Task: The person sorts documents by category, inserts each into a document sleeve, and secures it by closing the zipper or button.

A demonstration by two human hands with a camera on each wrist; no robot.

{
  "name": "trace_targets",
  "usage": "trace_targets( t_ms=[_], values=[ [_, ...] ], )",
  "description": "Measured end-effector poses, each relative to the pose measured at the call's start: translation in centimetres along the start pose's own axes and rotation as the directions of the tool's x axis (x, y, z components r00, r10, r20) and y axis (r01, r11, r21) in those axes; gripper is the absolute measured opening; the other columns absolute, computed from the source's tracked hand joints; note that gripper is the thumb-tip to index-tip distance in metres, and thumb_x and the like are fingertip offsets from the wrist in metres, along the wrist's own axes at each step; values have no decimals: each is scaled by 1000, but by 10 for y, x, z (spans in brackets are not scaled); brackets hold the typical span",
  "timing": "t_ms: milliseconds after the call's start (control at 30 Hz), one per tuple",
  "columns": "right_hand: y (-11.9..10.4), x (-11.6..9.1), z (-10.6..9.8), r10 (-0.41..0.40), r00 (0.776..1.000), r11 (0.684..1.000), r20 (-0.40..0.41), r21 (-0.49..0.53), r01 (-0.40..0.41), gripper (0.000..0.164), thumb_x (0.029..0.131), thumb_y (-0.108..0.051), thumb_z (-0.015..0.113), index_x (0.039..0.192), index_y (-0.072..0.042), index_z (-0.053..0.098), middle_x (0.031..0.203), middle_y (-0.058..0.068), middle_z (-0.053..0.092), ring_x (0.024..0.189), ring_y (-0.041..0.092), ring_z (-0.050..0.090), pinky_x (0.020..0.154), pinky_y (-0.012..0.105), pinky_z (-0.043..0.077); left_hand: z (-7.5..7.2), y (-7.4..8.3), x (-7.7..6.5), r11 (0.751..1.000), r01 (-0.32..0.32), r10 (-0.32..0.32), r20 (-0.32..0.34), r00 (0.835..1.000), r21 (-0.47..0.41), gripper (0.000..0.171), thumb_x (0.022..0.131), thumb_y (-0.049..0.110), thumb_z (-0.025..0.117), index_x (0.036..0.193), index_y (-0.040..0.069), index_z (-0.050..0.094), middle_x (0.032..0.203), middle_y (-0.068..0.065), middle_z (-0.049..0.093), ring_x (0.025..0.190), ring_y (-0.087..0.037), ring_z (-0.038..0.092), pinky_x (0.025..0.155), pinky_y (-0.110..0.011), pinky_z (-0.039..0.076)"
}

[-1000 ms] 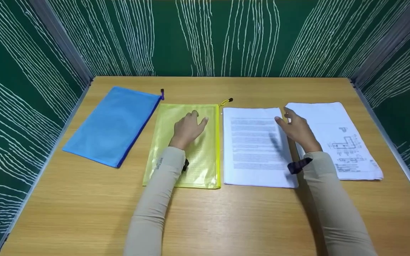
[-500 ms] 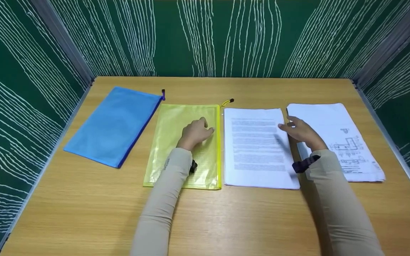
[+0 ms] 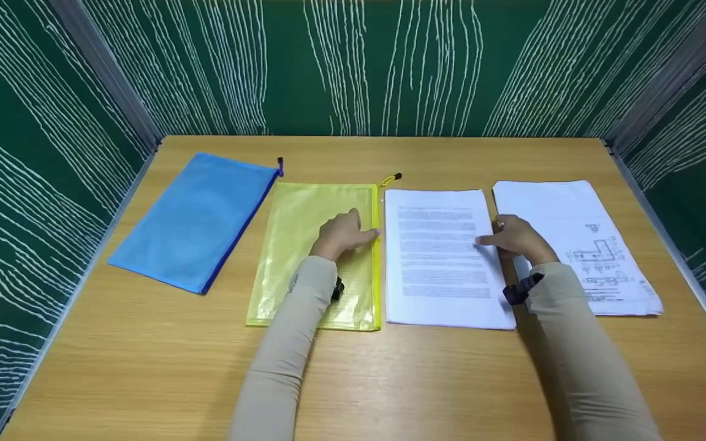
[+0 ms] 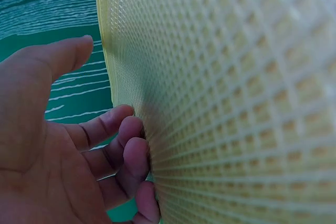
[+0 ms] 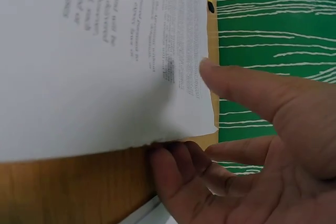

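In the head view a yellow mesh zip pouch lies flat, and my left hand is over its right half. The left wrist view shows my left fingertips touching the mesh, the thumb held apart. Right of the pouch lies a stack of printed sheets. My right hand is at the stack's right edge. From the right wrist view, its fingers meet the edge from below, while the thumb is on the upper side; whether it presses the paper I cannot tell.
A blue zip pouch lies slanted on the left of the wooden table. At the right lies a second stack of sheets with a drawing on top. Green walls with white lines stand behind and at both sides.
My left hand has moved right and nearer the body over the yellow pouch. My right hand has come nearer and down to the printed stack's right edge. Pouches and stacks stay put.
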State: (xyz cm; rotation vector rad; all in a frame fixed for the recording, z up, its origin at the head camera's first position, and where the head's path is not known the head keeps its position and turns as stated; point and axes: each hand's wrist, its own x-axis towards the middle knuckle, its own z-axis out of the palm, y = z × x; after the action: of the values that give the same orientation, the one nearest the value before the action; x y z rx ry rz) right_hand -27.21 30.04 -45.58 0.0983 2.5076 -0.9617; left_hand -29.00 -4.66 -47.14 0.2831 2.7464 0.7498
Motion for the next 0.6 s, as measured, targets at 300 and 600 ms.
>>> trace_targets(
  t_ms=[300,600],
  values=[
    [-3,0,10,3,1000,1000,6,-10,-3,84,84,-9,72,144,17,20,136,40,37,118,50,50,84,44,56,4,1,-1,999,45,-45,39,998,2,72,83,63,60,124,4,49,81,-3,58,67,-17,55,60,-31,42],
    [4,0,9,11,1000,999,-4,32,-11,87,85,-13,72,148,11,16,143,37,32,122,49,48,90,49,53,2,4,4,997,45,-47,33,998,57,79,83,57,61,138,4,42,96,-5,62,80,-21,58,76,-40,51]
  ],
)
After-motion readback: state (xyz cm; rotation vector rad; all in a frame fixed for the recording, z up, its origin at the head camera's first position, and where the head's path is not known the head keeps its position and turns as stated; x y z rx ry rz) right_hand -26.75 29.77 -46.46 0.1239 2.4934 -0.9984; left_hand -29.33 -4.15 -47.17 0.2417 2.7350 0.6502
